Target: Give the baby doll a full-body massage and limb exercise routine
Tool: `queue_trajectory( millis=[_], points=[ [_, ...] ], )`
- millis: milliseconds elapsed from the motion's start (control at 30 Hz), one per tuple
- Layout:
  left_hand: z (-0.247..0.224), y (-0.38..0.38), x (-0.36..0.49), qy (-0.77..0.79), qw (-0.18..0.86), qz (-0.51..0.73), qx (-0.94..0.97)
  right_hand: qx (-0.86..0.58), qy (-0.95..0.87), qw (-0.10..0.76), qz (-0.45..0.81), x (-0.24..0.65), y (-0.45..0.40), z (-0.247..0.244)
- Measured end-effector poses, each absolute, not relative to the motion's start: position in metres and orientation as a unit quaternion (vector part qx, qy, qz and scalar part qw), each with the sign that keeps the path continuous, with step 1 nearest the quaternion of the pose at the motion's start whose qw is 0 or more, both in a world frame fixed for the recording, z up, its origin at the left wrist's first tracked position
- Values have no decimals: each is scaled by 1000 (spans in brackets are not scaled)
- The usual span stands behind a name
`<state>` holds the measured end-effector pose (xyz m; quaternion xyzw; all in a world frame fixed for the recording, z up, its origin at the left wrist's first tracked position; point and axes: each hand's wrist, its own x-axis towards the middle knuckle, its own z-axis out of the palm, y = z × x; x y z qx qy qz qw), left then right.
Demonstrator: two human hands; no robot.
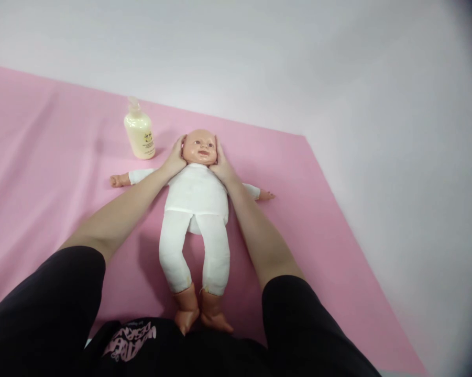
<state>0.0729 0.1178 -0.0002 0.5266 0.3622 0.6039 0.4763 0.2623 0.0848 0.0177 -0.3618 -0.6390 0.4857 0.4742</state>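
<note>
A baby doll [198,193] with a smooth plastic head and white cloth body lies on its back, its arms spread and its feet toward me. My left hand [176,158] cups one side of the doll's head, its fingers partly hidden behind it. Against the opposite side of the head, my right hand [222,163] is pressed in the same way. Both forearms pass over the doll's outstretched arms. Between my hands the doll's face points upward.
A pump bottle [140,135] of pale yellow liquid stands left of the doll's head. Beneath everything is a pink cloth [294,209], wrinkled at the left, its edges running along the back and right. A pale white surface lies beyond it.
</note>
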Motion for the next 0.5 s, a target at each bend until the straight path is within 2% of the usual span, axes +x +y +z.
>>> queue_trajectory(
  millis=[200, 500],
  points=[
    [-11, 127, 60, 375, 393, 589, 599, -367, -642, 472, 480, 264, 83, 21],
    [-6, 127, 72, 363, 454, 612, 537, -368, -640, 491, 462, 256, 71, 26]
  ],
)
